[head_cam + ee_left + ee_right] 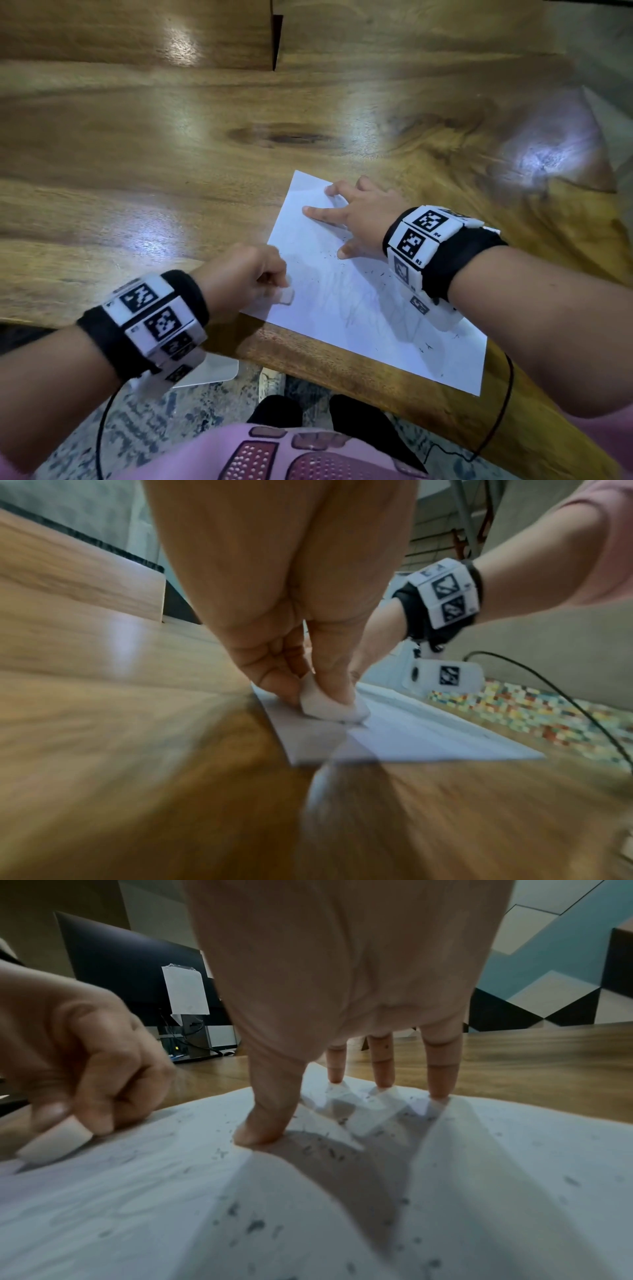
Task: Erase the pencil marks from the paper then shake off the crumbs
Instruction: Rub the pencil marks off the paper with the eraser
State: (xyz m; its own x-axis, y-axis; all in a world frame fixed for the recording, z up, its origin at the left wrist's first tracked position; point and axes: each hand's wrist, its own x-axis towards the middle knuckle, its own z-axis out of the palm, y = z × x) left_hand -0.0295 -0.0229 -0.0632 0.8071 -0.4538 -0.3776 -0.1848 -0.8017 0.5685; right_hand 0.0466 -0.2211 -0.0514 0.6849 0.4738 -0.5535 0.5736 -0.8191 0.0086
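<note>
A white sheet of paper [359, 308] lies at the near edge of the wooden table [171, 164], with faint grey pencil marks across its middle and dark crumbs [255, 1225] scattered over it. My left hand [246, 277] pinches a white eraser [286, 295] between thumb and fingers and presses it on the paper's left edge; the eraser [329, 704] shows clearly in the left wrist view. My right hand [352, 216] lies spread on the far part of the sheet, straight fingertips [382, 1081] and thumb pressing it down.
The table's near edge [342, 363] runs just below the paper, with speckled floor beneath. A raised wooden board [137, 34] stands at the back left. A dark monitor [137, 974] stands beyond the table. Black cables hang from both wristbands.
</note>
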